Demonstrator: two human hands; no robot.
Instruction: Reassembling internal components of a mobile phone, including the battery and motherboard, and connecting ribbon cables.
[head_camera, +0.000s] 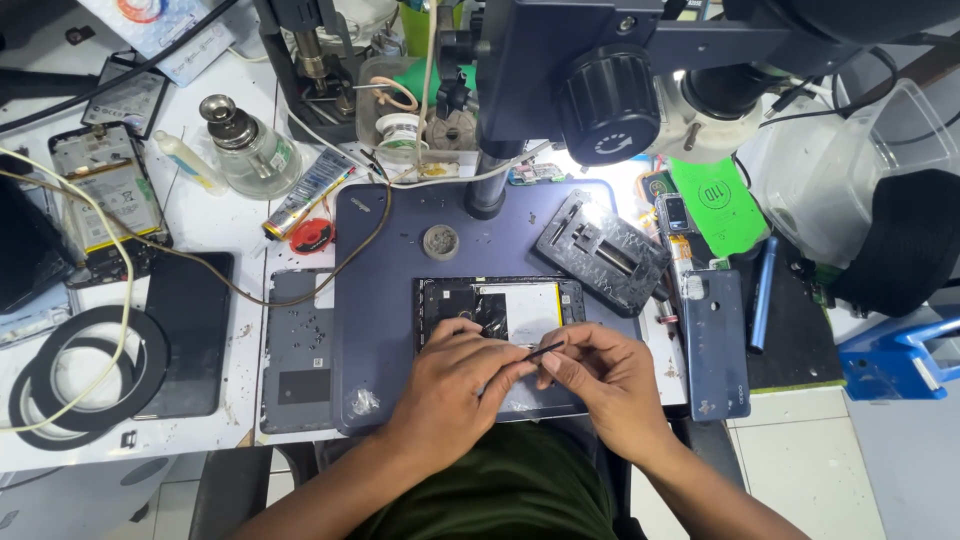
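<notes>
1. Two hands are meeting over an opened phone (500, 310) that is lying face down on the dark blue work mat (380, 300), at about 6 o'clock from the microscope post (487, 190).
2. Its right hand (610, 385) is pinching a thin dark tool (545, 350) between thumb and forefinger, fingers closed on it, with the tip pointing toward 10 o'clock over the phone's lower edge.
3. Its left hand (455, 385) is resting on the phone's lower left part, fingers curled together and pressing on the frame; whether it is gripping anything small cannot be told.
4. At 1 o'clock from the phone, a black metal holding jig (603, 250) is lying tilted on the mat.
5. At 12 o'clock, a small round grey dish (440, 241) is sitting just beside the post.
6. At 3 o'clock, a blue-grey back cover (715, 345) is lying off the mat's edge, with a blue pen-like tool (763, 295) beyond it.
7. At 9 o'clock, a grey tablet shell (297, 350) is lying flat, and farther out two black tape rolls (85, 375) are overlapping.
8. At 10 o'clock, a glass bottle with a metal top (245, 150) is standing upright.
</notes>
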